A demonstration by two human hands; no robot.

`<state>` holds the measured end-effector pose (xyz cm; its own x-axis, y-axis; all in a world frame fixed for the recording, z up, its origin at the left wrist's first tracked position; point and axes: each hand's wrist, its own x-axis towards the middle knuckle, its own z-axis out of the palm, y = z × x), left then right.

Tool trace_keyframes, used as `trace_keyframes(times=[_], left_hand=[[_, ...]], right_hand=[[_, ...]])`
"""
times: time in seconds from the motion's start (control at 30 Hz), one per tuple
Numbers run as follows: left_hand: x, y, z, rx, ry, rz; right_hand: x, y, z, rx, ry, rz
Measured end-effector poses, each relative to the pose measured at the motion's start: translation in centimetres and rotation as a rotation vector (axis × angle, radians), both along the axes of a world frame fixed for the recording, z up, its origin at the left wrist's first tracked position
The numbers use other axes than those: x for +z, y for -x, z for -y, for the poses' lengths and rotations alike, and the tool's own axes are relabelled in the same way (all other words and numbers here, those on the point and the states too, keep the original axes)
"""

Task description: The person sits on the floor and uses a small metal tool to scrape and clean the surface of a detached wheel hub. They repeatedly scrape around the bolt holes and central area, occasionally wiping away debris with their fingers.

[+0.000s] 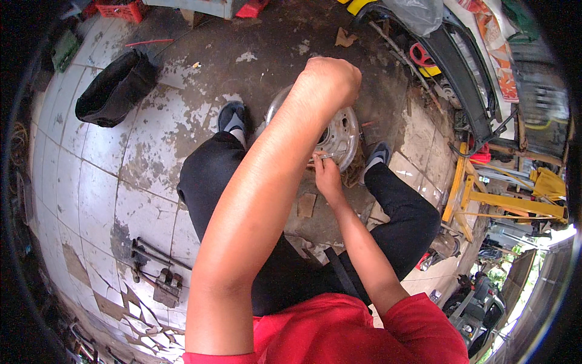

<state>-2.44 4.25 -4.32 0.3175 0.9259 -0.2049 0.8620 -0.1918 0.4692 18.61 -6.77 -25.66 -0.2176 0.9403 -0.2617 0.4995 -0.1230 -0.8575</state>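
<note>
So the wheel rim [347, 141] is lying flat on the floor [91, 182], right between the person's feet, and both hands are up at it. The left hand [339, 77] is out over the far side. From up here you only get the wrist and the back of it, rounded over like a loose fist. The fingers are hidden, so I can't tell if it's clenched on something or bare, or if it's even touching the metal. That forearm also blocks a good chunk of the rim.

The right hand [328, 175] is easier to read: it's at the near edge of the rim, fingers closed up and pinching a thin silvery metal piece [326, 156] that lies crosswise at the fingertips. Too small to say what it is exactly.

Around them: a scrap of cardboard [307, 205] on the floor just this side of the rim, a floppy black tub [118, 100] well off to the left, and some dark metal hardware [168, 285] lower left. Over on the right there's a yellow metal frame [512, 204], and a red crate [120, 11] sits way up top left.
</note>
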Motion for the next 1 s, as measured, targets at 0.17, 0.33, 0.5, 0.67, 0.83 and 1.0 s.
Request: trace_keyframes(times=[0.17,0.33,0.5,0.67,0.83,1.0], left_hand=[[-0.4,0.3,0.3,0.025,0.007,0.036],[0.1,-0.2,0.1,0.035,0.068,-0.052],[0.3,-0.2,0.1,0.022,0.066,-0.036],[0.0,-0.3,0.0,0.017,0.035,-0.046],[-0.2,-0.5,0.3,0.046,0.021,-0.010],[0.3,-0.5,-0.1,-0.005,0.048,-0.064]], right_hand=[[0.4,-0.3,1.3,0.066,-0.024,0.160],[0.1,-1.6,2.6,0.036,-0.048,0.168],[0.5,-2.1,2.6,0.031,-0.090,0.255],[1.0,1.1,2.5,-0.066,-0.065,0.184],[1.0,-0.7,2.4,0.021,-0.076,0.180],[0.0,-2.6,2.5,-0.008,-0.096,0.186]])
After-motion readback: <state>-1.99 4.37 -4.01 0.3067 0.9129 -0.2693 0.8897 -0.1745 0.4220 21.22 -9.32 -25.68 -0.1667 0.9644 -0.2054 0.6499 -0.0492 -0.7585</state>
